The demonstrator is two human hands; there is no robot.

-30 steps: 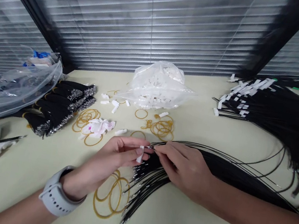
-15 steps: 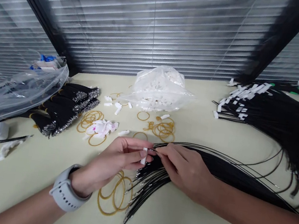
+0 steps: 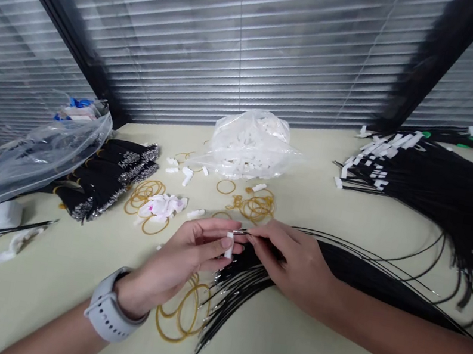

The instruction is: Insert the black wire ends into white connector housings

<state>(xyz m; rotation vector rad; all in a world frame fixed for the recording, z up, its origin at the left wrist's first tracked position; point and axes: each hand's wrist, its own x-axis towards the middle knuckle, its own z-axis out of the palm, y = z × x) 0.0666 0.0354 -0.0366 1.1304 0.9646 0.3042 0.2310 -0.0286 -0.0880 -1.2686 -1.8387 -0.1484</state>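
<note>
Between the thumb and fingers of my left hand [image 3: 195, 248] is a small white plastic connector housing [image 3: 229, 245], held upright. My right hand [image 3: 295, 259] pinches a thin black wire near its bare metal end [image 3: 242, 232], which points left at the top of the housing. Whether the tip is inside the housing I cannot tell. Below both hands lies a bundle of black wires [image 3: 239, 295], their metal-tipped ends fanned out to the left. Yellow rubber bands [image 3: 181, 313] lie just under my left wrist.
Behind my hands stands a clear bag of white housings [image 3: 248, 149]. Loose rubber bands [image 3: 259, 206] and a crumpled paper [image 3: 163, 207] lie nearer. Black wires with white connectors [image 3: 385, 153] spread at right. Bundled wires [image 3: 114, 175] and plastic wrap [image 3: 36, 149] are at left.
The wire's metal end now shows more plainly beside the white housing. Both hands keep their grips and nearly the same place; the view has shifted slightly.
</note>
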